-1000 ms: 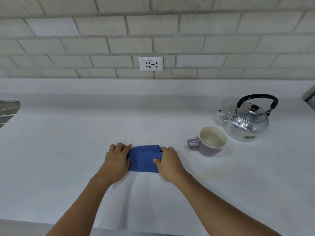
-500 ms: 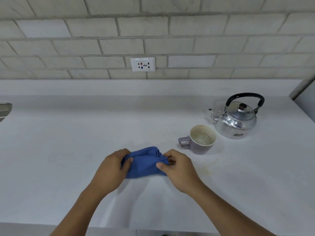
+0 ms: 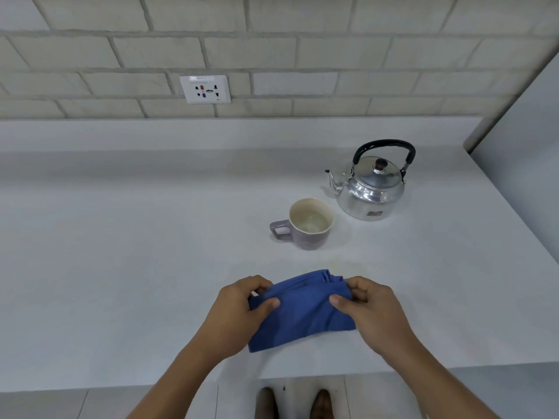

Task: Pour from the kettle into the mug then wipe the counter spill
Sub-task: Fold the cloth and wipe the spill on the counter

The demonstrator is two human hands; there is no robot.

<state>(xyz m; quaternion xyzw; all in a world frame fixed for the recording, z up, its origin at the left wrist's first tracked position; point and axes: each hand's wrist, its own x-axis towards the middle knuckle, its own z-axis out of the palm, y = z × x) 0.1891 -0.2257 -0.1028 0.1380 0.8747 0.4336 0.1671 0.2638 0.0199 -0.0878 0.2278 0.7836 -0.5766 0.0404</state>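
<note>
A folded blue cloth hangs between my two hands, lifted off the white counter near its front edge. My left hand pinches the cloth's left end and my right hand pinches its right end. A faint yellowish spill mark shows on the counter just beyond the cloth. Behind it stands a purple mug with a cream inside and clear liquid in it, handle pointing left. The shiny metal kettle with a black handle sits upright to the mug's right rear, spout facing left.
A brick wall with a white power socket runs behind the counter. A grey panel borders the counter on the right. Below the front edge, the floor and my two shoes are visible.
Both hands have picked the cloth up from lying flat on the counter and now hold it by its ends. The view has tilted down and shifted, showing the counter's front edge.
</note>
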